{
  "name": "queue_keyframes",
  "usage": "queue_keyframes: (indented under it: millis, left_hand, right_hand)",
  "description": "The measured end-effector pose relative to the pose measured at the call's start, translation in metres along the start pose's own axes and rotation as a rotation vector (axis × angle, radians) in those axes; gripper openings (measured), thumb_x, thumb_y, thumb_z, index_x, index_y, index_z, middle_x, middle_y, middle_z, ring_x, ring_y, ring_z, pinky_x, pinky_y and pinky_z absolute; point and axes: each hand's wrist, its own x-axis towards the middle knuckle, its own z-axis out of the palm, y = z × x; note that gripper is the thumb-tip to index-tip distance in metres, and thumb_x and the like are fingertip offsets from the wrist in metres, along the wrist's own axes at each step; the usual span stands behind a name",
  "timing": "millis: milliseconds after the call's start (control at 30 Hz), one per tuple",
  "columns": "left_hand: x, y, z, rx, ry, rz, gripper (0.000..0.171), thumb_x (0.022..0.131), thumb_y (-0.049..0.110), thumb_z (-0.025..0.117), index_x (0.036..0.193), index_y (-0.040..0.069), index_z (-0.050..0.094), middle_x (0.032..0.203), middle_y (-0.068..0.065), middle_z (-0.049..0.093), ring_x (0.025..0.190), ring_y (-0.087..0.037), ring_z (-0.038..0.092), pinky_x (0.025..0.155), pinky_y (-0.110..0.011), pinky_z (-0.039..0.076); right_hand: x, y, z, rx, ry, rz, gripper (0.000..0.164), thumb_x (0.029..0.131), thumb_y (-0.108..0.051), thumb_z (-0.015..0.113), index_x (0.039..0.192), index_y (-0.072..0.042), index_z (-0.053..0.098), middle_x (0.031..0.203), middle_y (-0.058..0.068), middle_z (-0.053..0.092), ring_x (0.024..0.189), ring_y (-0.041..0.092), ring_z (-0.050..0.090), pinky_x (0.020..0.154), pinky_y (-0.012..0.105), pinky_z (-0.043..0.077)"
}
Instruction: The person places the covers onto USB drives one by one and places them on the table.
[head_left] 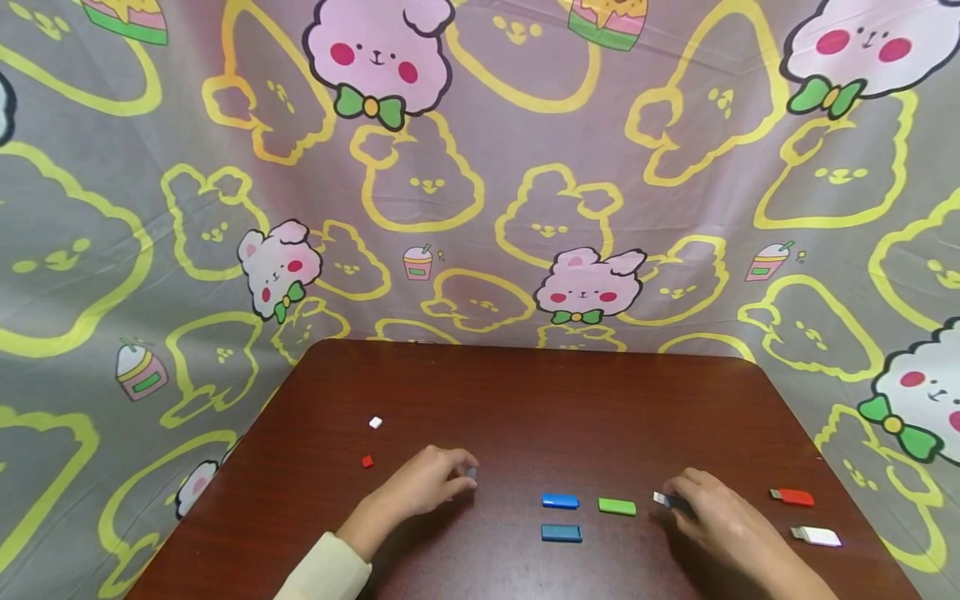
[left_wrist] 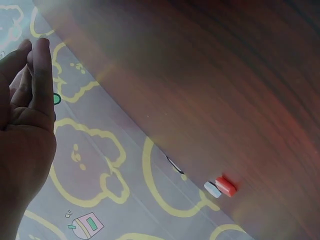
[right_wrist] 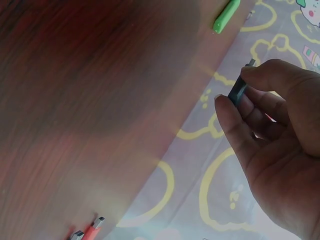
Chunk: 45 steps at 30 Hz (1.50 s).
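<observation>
My right hand (head_left: 708, 512) pinches a dark grey USB stick (right_wrist: 239, 90) between thumb and fingertips. Its bare metal plug points left in the head view. My left hand (head_left: 427, 487) holds a small grey cap (head_left: 471, 473) between thumb and index finger, over the table left of the middle; the fingers cover part of it. Between the hands lie a blue USB stick (head_left: 560, 501), a teal one (head_left: 561, 533) and a green one (head_left: 617, 507). To the right of my right hand are a red USB stick (head_left: 793, 497) and a white one (head_left: 817, 536), both with plugs bare.
A white cap (head_left: 375, 422) and a red cap (head_left: 367, 461) lie on the left side of the brown table (head_left: 525, 392). Behind the table and along its sides hangs a cartoon-printed cloth (head_left: 480, 242).
</observation>
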Motion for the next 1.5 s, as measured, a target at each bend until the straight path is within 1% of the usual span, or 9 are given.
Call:
queue_keyframes:
  millis: [200,333,433,567,767,1000,1200,1433,1500]
  left_hand:
    - [0.002,0.005,0.004,0.086,-0.002,0.029,0.02,0.092,0.016,0.075,0.109,0.006,0.071,0.083,0.007,0.071,0.068,0.003,0.059,0.063,-0.02,0.051]
    - [0.004,0.008,0.01,0.138,-0.019,0.055,0.018,0.092,0.018,0.076,0.107,0.01,0.071,0.085,0.009,0.071,0.077,0.003,0.062,0.07,-0.02,0.052]
    - [0.006,0.011,0.014,0.156,-0.036,0.066,0.018,0.092,0.019,0.076,0.107,0.01,0.071,0.084,0.011,0.071,0.076,0.004,0.06,0.069,-0.018,0.051]
    - [0.007,0.019,0.016,0.167,-0.033,0.11,0.017,0.091,0.018,0.077,0.104,0.01,0.071,0.083,0.009,0.071,0.075,0.004,0.061,0.068,-0.017,0.051]
    - [0.009,0.03,0.021,0.203,-0.024,0.162,0.015,0.092,0.018,0.075,0.103,0.009,0.069,0.085,0.007,0.072,0.077,0.003,0.063,0.069,-0.017,0.052]
    - [0.013,0.041,0.026,0.24,-0.046,0.171,0.018,0.092,0.021,0.076,0.104,0.011,0.069,0.088,0.008,0.074,0.079,0.004,0.064,0.07,-0.014,0.051]
    - [0.017,0.048,0.031,0.261,-0.061,0.173,0.018,0.092,0.022,0.076,0.106,0.013,0.07,0.091,0.009,0.074,0.08,0.007,0.062,0.071,-0.011,0.049]
    - [0.019,0.054,0.034,0.268,-0.058,0.185,0.018,0.092,0.023,0.076,0.106,0.013,0.071,0.09,0.011,0.072,0.079,0.008,0.06,0.07,-0.01,0.048]
    - [0.02,0.056,0.035,0.266,-0.063,0.18,0.018,0.092,0.024,0.076,0.106,0.014,0.071,0.092,0.011,0.073,0.08,0.008,0.06,0.071,-0.01,0.048]
  right_hand:
    - [0.0,-0.007,0.002,-0.011,0.054,-0.025,0.029,0.068,-0.005,0.088,0.087,-0.018,0.068,0.086,-0.014,0.057,0.08,0.006,0.057,0.068,0.029,0.054]
    - [0.004,-0.014,0.005,0.004,0.08,-0.077,0.028,0.069,-0.005,0.087,0.087,-0.016,0.069,0.086,-0.013,0.057,0.079,0.006,0.057,0.066,0.028,0.053]
    - [0.007,-0.019,0.01,0.013,0.119,-0.152,0.029,0.066,-0.004,0.087,0.087,-0.015,0.069,0.086,-0.012,0.057,0.078,0.007,0.055,0.064,0.028,0.051]
    - [0.009,-0.026,0.014,0.01,0.19,-0.23,0.034,0.061,-0.001,0.085,0.087,-0.015,0.068,0.084,-0.012,0.055,0.076,0.006,0.052,0.061,0.025,0.048]
    - [0.011,-0.039,0.016,0.014,0.216,-0.266,0.037,0.06,-0.002,0.085,0.089,-0.016,0.067,0.086,-0.01,0.056,0.078,0.007,0.053,0.061,0.023,0.048]
    - [0.014,-0.054,0.019,0.016,0.275,-0.326,0.04,0.059,-0.002,0.085,0.092,-0.017,0.067,0.089,-0.01,0.06,0.081,0.008,0.056,0.067,0.02,0.048]
    - [0.017,-0.065,0.018,0.014,0.235,-0.302,0.039,0.061,-0.003,0.087,0.094,-0.015,0.068,0.09,-0.009,0.06,0.084,0.009,0.057,0.068,0.022,0.051]
    - [0.018,-0.074,0.015,0.004,0.117,-0.23,0.037,0.066,-0.005,0.087,0.096,-0.015,0.069,0.092,-0.008,0.061,0.085,0.01,0.057,0.068,0.024,0.053]
    - [0.019,-0.074,0.016,0.012,0.137,-0.26,0.036,0.065,-0.004,0.086,0.096,-0.015,0.069,0.092,-0.007,0.062,0.085,0.011,0.057,0.068,0.024,0.053]
